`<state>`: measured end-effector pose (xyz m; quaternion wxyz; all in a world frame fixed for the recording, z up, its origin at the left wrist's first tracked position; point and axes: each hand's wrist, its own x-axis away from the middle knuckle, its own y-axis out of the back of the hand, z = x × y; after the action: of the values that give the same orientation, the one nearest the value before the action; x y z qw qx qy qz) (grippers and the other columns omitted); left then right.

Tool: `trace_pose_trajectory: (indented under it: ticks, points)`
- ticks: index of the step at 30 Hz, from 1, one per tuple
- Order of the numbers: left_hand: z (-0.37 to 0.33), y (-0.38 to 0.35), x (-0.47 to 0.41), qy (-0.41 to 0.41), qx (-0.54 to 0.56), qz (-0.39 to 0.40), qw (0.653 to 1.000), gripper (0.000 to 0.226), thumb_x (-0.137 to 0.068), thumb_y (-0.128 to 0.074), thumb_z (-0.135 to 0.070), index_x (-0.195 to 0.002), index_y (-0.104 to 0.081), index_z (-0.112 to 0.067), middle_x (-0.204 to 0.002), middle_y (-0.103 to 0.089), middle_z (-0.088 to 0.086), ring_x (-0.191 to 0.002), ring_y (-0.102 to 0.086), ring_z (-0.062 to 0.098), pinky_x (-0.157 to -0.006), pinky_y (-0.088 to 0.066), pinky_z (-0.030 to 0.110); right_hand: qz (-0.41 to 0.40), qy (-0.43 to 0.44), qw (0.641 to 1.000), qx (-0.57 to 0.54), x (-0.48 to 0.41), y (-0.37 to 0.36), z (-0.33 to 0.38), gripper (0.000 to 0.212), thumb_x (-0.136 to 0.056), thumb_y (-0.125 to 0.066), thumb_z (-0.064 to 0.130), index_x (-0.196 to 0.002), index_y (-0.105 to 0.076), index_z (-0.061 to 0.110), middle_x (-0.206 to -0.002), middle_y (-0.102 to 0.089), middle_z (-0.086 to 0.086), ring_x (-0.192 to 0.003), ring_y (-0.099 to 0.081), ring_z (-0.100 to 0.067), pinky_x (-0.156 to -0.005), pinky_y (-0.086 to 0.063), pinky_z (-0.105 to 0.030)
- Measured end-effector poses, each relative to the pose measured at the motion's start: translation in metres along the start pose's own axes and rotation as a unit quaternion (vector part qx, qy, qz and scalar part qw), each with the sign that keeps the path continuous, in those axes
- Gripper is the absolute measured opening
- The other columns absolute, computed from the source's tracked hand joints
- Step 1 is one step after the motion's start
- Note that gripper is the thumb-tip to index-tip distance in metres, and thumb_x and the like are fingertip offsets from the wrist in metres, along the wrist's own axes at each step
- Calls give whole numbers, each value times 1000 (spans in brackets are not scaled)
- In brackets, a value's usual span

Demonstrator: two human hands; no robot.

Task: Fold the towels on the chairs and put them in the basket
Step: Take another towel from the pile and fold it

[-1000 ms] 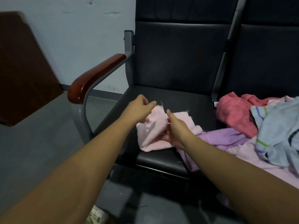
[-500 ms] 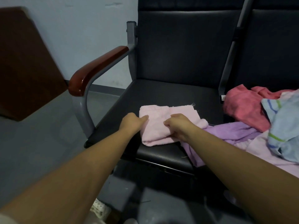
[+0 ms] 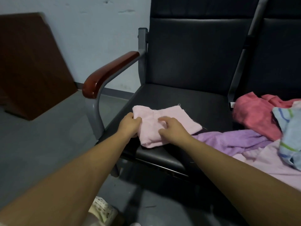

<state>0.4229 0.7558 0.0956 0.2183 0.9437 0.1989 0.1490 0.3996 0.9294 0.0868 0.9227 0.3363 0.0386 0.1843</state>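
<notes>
Pink towel [image 3: 175,118] lay folded into a rough rectangle on the front half of the black chair seat [image 3: 179,97], with its near corner at the seat's front edge. Loose threads showed along its far edge.

Left hand [image 3: 130,126] gripped the towel's left edge, fingers curled over the fabric. Right hand [image 3: 172,128] sat on top of the towel near its middle, fingers and thumb curled and pinching a bit of cloth. The hands were near each other but apart, both clamped on the same towel.

Just to the right, a purple towel [image 3: 228,139] lay crumpled across the seat's front right corner, meeting the pink towel's right corner. On the second chair [image 3: 280,59] a red towel [image 3: 254,115] sat in a heap. A blue striped towel [image 3: 291,128] was draped partly over it, and a pale pink cloth [image 3: 273,167] was spread at the front.

A wood-topped armrest [image 3: 110,74] on a grey metal frame stood at the chair's left. Further left, a brown board [image 3: 32,62] leaned against the pale wall [image 3: 97,22] on the grey floor [image 3: 40,136]. A cream woven item [image 3: 102,211] showed at the bottom edge; I could not tell what it was.
</notes>
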Motion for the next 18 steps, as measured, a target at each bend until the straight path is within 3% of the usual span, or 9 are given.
trace_pose_trajectory:
  ticks: [3,6,7,10,12,15,16,18]
  points:
    - [1,11,-2,-42,-52,-44,997,17,-93,-50,-21,-106,-57,-12,-103,-62,6,-90,-58,26,-75,-49,36,71,-48,995,-56,0,-13,11,25,-86,-56,8,-105,-73,4,-114,-70,-16,-111,-63,-30,-94,-50,-37]
    - [-4,19,-4,-66,-73,-63,993,26,-92,-53,-21,-112,-60,-7,-100,-62,7,-90,-58,25,-74,-41,31,138,-83,974,-160,-1,-18,23,21,-90,-57,13,-93,-77,14,-103,-75,-10,-95,-67,-21,-85,-52,-33]
    - [-6,21,-4,-73,-78,-62,992,25,-91,-55,-22,-111,-60,-7,-98,-63,7,-89,-59,25,-73,-42,31,124,-72,977,-156,-2,-18,26,21,-92,-56,15,-94,-77,15,-102,-75,-9,-91,-65,-18,-81,-50,-30]
    - [-16,20,-3,-87,-90,-54,991,18,-89,-59,-22,-103,-60,-10,-92,-64,7,-86,-61,24,-71,-46,32,-32,-2,999,-36,-15,-17,23,25,-94,-53,31,-91,-77,23,-98,-74,2,-91,-64,-12,-77,-45,-25]
    - [-22,12,-3,-98,-44,-24,994,16,-90,-62,-24,-99,-64,-11,-92,-67,6,-84,-65,21,-73,-51,31,-60,-33,994,-82,-21,-12,22,40,-84,-49,58,-82,-76,28,-87,-75,9,-87,-69,-13,-84,-53,-32]
    - [-33,-1,5,-73,123,112,983,20,-98,-60,-29,-101,-67,-11,-90,-72,8,-77,-71,20,-70,-55,30,-20,-180,926,-330,-34,-1,8,69,-65,-55,81,-97,-75,22,-97,-77,-4,-91,-74,-26,-91,-57,-47]
    - [-34,-4,6,-67,139,132,979,22,-100,-58,-31,-104,-67,-11,-91,-74,8,-80,-73,20,-73,-56,30,-8,-212,904,-370,-33,4,5,75,-63,-62,80,-106,-71,19,-101,-76,-7,-92,-74,-29,-90,-57,-49]
    - [-30,-7,3,-72,94,112,987,21,-100,-56,-29,-106,-67,-12,-95,-75,6,-83,-72,17,-75,-55,28,0,-233,905,-356,-30,12,1,62,-73,-75,61,-111,-68,12,-98,-76,-10,-89,-74,-32,-78,-60,-52]
